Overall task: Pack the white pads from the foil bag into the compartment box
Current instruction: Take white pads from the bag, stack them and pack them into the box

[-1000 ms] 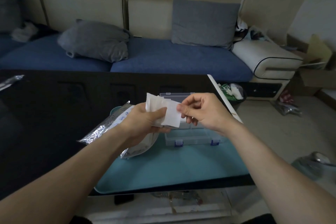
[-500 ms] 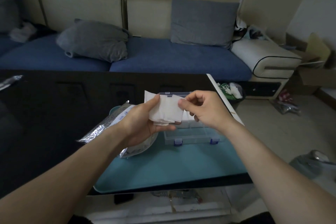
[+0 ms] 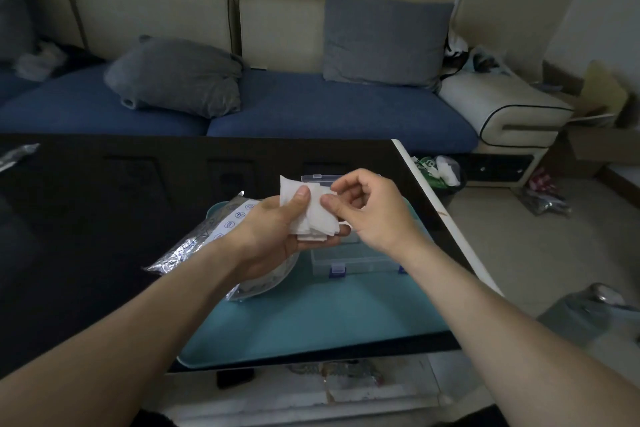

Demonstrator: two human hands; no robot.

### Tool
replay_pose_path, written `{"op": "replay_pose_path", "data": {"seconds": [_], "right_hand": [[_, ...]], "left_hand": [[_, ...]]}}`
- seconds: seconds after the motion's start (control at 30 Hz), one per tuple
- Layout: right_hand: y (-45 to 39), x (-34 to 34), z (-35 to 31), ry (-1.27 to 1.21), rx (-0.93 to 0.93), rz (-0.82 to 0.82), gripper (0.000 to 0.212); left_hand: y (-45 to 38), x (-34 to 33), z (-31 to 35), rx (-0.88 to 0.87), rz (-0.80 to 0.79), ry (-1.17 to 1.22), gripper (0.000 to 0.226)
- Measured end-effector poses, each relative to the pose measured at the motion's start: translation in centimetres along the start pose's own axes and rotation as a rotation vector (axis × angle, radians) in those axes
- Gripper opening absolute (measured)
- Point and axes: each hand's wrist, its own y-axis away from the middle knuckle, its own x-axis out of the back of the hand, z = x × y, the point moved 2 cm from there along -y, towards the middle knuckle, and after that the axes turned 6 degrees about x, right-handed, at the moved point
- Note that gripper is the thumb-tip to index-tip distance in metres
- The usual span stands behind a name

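Observation:
My left hand (image 3: 273, 232) holds a stack of white pads (image 3: 313, 218) above the teal tray (image 3: 311, 319), thumb pressed on top. My right hand (image 3: 367, 211) pinches the right edge of the top pad between thumb and forefinger. Below and behind both hands stands the clear compartment box (image 3: 349, 262) with blue latches, its lid raised at the back; my hands hide most of its inside. The silver foil bag (image 3: 194, 246) lies on the tray's left side, partly under my left wrist.
The tray sits at the right end of a black table (image 3: 104, 218), whose white right edge borders open floor. A blue sofa with grey cushions (image 3: 173, 76) runs behind. A second foil packet (image 3: 15, 154) lies at the far left of the table.
Both hands and the pad stack shifted slightly up and back. My right thumb and forefinger have moved onto the edge of the top pad.

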Motion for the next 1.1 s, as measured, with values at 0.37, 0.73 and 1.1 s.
{"op": "replay_pose_path", "data": {"seconds": [0.37, 0.73, 1.1], "right_hand": [[0.1, 0.8, -1.2, 0.265, 0.238, -0.143, 0.026], [-0.4, 4.1, -0.5, -0.437, -0.031, -0.258, 0.036], [-0.6, 2.2, 0.0, 0.038, 0.044, -0.173, 0.035]], "left_hand": [[0.5, 0.0, -0.1, 0.066, 0.073, 0.003, 0.04], [-0.1, 0.6, -0.3, 0.006, 0.156, -0.027, 0.033], [-0.1, -0.8, -0.5, 0.119, -0.058, -0.104, 0.055]]}}
